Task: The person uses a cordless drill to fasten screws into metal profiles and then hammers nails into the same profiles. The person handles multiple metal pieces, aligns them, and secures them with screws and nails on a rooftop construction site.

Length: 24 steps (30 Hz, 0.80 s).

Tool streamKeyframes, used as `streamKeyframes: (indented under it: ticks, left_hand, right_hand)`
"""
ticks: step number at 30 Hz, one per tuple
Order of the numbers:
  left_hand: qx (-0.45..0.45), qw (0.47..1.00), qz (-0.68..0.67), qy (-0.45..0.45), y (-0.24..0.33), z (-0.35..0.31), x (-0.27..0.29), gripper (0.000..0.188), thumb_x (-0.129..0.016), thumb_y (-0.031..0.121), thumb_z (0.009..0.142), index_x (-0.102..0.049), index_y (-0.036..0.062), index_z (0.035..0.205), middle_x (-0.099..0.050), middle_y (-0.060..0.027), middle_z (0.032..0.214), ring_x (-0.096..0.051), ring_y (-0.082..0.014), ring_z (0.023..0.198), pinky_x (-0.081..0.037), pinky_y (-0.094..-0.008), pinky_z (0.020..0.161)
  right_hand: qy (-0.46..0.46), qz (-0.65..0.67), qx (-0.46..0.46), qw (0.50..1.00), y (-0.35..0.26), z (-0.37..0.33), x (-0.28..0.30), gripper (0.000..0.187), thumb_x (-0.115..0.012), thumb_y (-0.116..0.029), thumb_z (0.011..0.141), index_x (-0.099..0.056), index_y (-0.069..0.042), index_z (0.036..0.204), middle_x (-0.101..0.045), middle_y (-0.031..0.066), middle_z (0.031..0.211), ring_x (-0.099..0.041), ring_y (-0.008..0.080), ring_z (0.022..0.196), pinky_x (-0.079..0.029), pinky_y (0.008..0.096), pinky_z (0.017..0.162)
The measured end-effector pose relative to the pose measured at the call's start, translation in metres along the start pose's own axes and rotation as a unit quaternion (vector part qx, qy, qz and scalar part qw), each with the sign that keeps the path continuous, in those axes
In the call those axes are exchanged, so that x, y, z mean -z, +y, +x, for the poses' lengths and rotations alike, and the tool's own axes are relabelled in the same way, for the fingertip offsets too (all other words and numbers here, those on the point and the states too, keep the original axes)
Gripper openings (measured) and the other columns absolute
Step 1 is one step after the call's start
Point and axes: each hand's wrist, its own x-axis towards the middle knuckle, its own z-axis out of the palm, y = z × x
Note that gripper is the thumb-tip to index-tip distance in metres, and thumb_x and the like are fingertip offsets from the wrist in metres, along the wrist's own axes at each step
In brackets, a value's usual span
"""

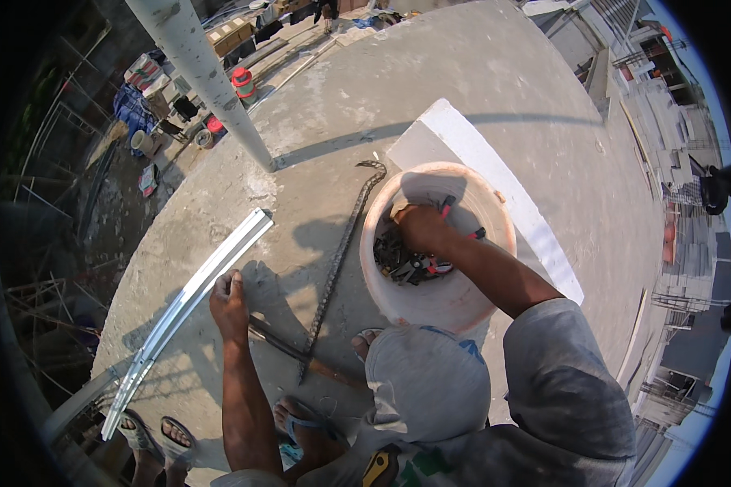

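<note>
My right hand [422, 229] reaches down into a round, pale, dusty bucket [371, 268]. Its fingers are hidden among a jumble of dark metal pieces and hand tools [418, 269], some with red and black handles. My left hand [230, 304] is raised beside a long, shiny metal channel [191, 300], with thumb and fingers pressed together. Whatever may be in that pinch is too small to make out. Between my hands, a ribbed steel bar [337, 268] with a hooked end lies on the concrete.
A white slab [508, 195] lies behind the bucket. At the far left a pale round post [211, 89] stands on the concrete [365, 97]. Another person's sandalled feet [158, 438] are at lower left. Buckets, boxes and bags lie beyond the concrete's left edge.
</note>
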Motion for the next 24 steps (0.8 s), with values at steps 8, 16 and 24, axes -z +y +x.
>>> streamKeyframes:
  ticks: [8,16,24]
  left_hand:
    - [0.025,1.000,-0.008,-0.009,0.001,-0.007,-0.002,0.025,-0.064,0.022,0.095,-0.069,-0.0017,0.102,-0.068,-0.0072,0.089,-0.061,-0.0152,0.083,-0.048,-0.0301,0.079]
    - [0.039,0.999,0.028,-0.018,0.003,-0.011,0.001,0.024,-0.064,0.022,0.095,-0.069,-0.0007,0.103,-0.069,-0.0091,0.091,-0.061,-0.0159,0.085,-0.048,-0.0303,0.079]
    - [0.020,0.999,0.025,-0.019,0.019,-0.017,-0.007,0.023,-0.065,0.022,0.096,-0.071,0.0016,0.104,-0.070,-0.0072,0.092,-0.062,-0.0125,0.086,-0.048,-0.0279,0.079]
  right_hand:
    - [-0.104,0.011,-0.038,0.994,0.001,-0.006,0.024,0.019,-0.068,-0.010,0.072,-0.074,-0.004,0.089,-0.072,0.0189,0.091,-0.072,0.0341,0.087,-0.058,0.0426,0.076]
    - [-0.059,0.037,-0.034,0.997,0.012,-0.001,0.016,0.018,-0.069,-0.013,0.073,-0.073,-0.003,0.087,-0.071,0.0212,0.091,-0.070,0.0366,0.090,-0.057,0.0445,0.076]
    - [-0.106,0.406,-0.066,0.905,0.017,-0.015,0.046,0.018,-0.063,-0.012,0.085,-0.071,0.001,0.093,-0.072,0.0126,0.087,-0.070,0.0229,0.080,-0.055,0.0356,0.075]
